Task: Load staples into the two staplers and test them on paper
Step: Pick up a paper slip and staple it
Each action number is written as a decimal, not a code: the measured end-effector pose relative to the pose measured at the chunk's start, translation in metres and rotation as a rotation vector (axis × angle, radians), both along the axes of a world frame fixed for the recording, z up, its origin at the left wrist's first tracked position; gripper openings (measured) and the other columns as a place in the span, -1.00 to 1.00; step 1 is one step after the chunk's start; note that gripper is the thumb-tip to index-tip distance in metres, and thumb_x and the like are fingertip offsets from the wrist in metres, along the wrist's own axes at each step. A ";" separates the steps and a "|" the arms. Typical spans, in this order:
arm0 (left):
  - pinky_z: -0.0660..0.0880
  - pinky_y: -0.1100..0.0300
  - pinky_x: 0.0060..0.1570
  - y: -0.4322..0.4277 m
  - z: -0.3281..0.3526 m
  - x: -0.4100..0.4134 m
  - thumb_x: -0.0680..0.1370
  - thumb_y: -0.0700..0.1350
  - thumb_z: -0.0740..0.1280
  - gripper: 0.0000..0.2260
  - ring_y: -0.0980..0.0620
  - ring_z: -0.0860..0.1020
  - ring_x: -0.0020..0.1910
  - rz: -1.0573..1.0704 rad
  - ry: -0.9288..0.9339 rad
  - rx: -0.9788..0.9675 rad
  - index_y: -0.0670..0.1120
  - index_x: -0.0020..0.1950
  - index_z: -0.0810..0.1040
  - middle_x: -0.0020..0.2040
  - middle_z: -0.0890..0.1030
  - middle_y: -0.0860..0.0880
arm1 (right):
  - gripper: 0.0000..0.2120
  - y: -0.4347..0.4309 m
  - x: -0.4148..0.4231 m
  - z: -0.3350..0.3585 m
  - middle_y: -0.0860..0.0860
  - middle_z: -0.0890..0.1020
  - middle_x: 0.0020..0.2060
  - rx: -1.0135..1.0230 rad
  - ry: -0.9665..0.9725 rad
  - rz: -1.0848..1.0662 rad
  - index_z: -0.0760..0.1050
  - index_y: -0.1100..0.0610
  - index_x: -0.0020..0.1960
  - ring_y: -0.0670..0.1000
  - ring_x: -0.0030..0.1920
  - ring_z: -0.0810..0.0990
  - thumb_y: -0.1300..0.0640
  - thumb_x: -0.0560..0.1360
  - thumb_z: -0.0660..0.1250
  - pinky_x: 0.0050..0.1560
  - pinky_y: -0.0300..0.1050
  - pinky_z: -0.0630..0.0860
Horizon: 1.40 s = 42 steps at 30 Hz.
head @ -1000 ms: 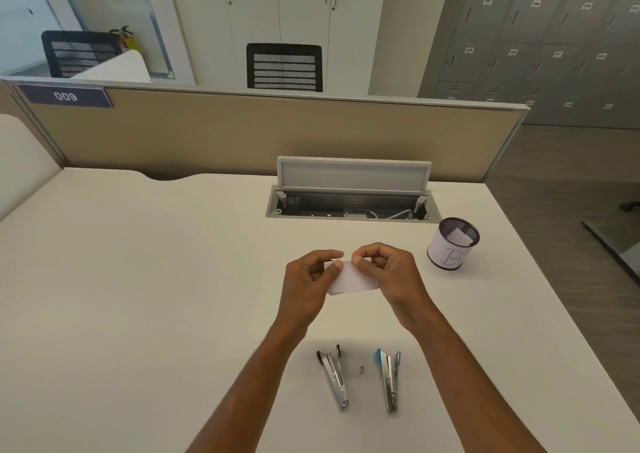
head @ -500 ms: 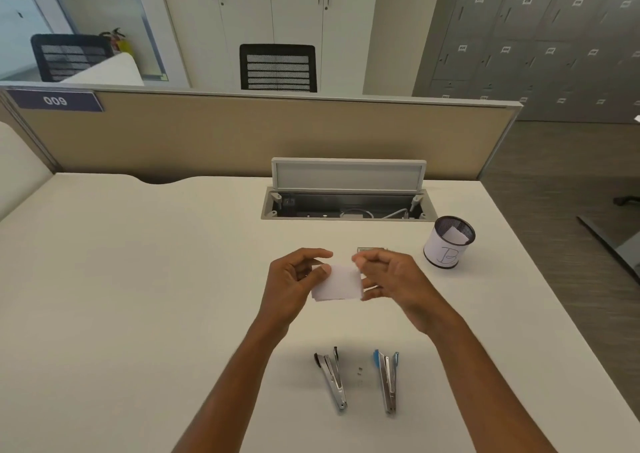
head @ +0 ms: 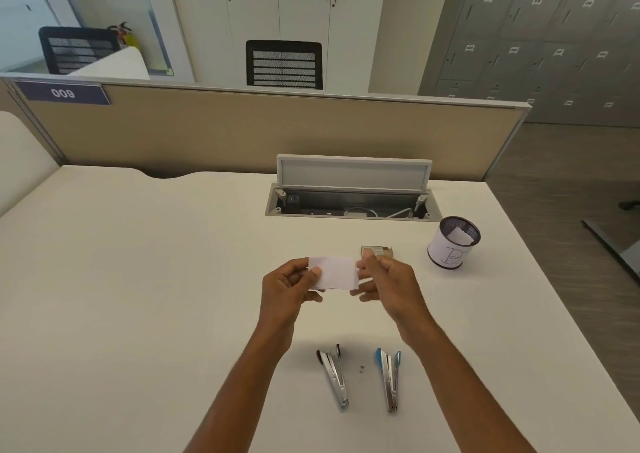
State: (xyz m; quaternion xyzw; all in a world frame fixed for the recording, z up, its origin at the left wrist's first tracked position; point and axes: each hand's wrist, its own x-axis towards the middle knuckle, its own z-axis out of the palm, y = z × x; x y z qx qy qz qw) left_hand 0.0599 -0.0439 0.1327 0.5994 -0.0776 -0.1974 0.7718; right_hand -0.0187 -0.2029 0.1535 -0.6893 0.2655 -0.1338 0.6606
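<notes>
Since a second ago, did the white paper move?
Yes. The paper moved a little left, away from the mesh cup, and the staple box beyond the hands now shows.

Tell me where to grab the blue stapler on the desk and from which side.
Probably from above, pinching the blue stapler across its narrow metal body near the middle. It lies flat with its long sides bare and its blue handle ends splayed away from the person. The right hand is nearer.

Mesh pen cup, open cable tray
</notes>
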 end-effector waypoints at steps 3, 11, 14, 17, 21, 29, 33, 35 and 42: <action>0.56 0.18 -0.26 0.011 -0.006 0.006 0.56 -0.27 0.36 -0.86 0.02 0.63 -0.11 0.022 -0.008 0.008 -0.15 0.06 0.66 -0.03 0.72 -0.06 | -0.49 0.017 -0.017 -0.031 0.06 0.67 -0.32 -0.339 0.255 0.113 0.55 0.17 -0.24 0.01 -0.32 0.64 -0.31 0.44 0.30 -0.25 -0.09 0.52; 0.57 0.15 -0.09 0.028 -0.010 0.013 0.54 -0.12 0.36 -0.81 0.10 0.60 0.02 -0.032 -0.068 -0.002 0.09 0.09 0.66 0.09 0.67 0.11 | -0.57 0.086 -0.042 -0.098 0.08 0.53 0.18 -0.993 0.764 0.474 0.43 0.12 0.20 0.12 0.23 0.47 -0.20 0.54 0.24 0.17 -0.02 0.39; 0.54 0.20 -0.16 0.034 -0.012 0.015 0.47 -0.11 0.46 -0.73 0.08 0.60 -0.08 -0.004 -0.063 0.010 0.09 0.16 0.61 -0.05 0.66 0.00 | -0.70 0.081 -0.043 -0.099 0.05 0.56 0.14 -0.986 0.702 0.437 0.45 0.11 0.16 0.09 0.17 0.51 -0.08 0.59 0.18 0.10 -0.07 0.39; 0.55 0.23 -0.19 0.038 -0.012 0.018 0.34 -0.06 0.53 -0.70 0.08 0.63 -0.15 0.049 -0.048 0.023 0.02 0.06 0.64 -0.15 0.69 0.02 | -0.78 0.059 -0.044 -0.079 0.01 0.60 -0.18 -0.561 0.519 0.357 0.50 0.08 -0.14 0.03 -0.17 0.54 -0.07 0.53 0.33 -0.17 -0.12 0.36; 0.57 0.30 -0.21 0.041 -0.012 0.019 0.29 -0.06 0.56 -0.71 0.11 0.66 -0.17 0.027 -0.067 0.052 -0.07 -0.03 0.68 -0.11 0.73 0.02 | -0.81 0.018 -0.056 -0.045 0.08 0.69 -0.12 0.141 0.180 0.346 0.54 0.21 -0.05 0.12 -0.04 0.70 0.06 0.57 0.34 0.04 0.01 0.58; 0.57 0.20 -0.14 0.019 0.000 0.012 0.39 -0.23 0.55 -0.79 0.04 0.63 -0.16 -0.125 -0.127 0.149 -0.04 -0.01 0.71 -0.14 0.71 0.02 | -0.67 0.007 -0.049 -0.006 0.13 0.60 -0.07 0.251 0.021 0.488 0.52 0.19 0.21 0.00 -0.22 0.44 -0.03 0.61 0.23 -0.18 -0.14 0.41; 0.63 0.13 -0.10 0.008 0.007 0.008 0.41 -0.20 0.54 -0.76 -0.02 0.66 -0.10 -0.170 -0.234 0.251 -0.03 0.05 0.71 -0.06 0.71 0.00 | -0.65 0.015 -0.043 0.000 0.07 0.54 -0.23 0.149 0.095 0.515 0.58 0.05 -0.06 -0.05 -0.34 0.40 -0.20 0.55 0.21 -0.28 -0.17 0.38; 0.63 0.11 -0.08 0.004 0.010 0.007 0.42 -0.18 0.53 -0.76 -0.01 0.66 -0.07 -0.195 -0.289 0.308 -0.03 0.08 0.69 -0.01 0.71 0.00 | -0.61 0.017 -0.041 0.000 0.06 0.53 -0.26 0.087 0.111 0.517 0.54 0.06 -0.13 -0.06 -0.38 0.38 -0.25 0.52 0.22 -0.33 -0.21 0.37; 0.61 0.28 -0.07 -0.009 0.016 0.002 0.47 -0.09 0.48 -0.75 0.06 0.64 -0.04 -0.255 -0.427 0.428 -0.03 0.14 0.67 0.06 0.67 0.05 | -0.55 0.015 -0.039 -0.001 0.04 0.58 -0.30 0.069 0.142 0.483 0.51 0.14 -0.14 -0.07 -0.40 0.44 -0.26 0.50 0.20 -0.34 -0.25 0.44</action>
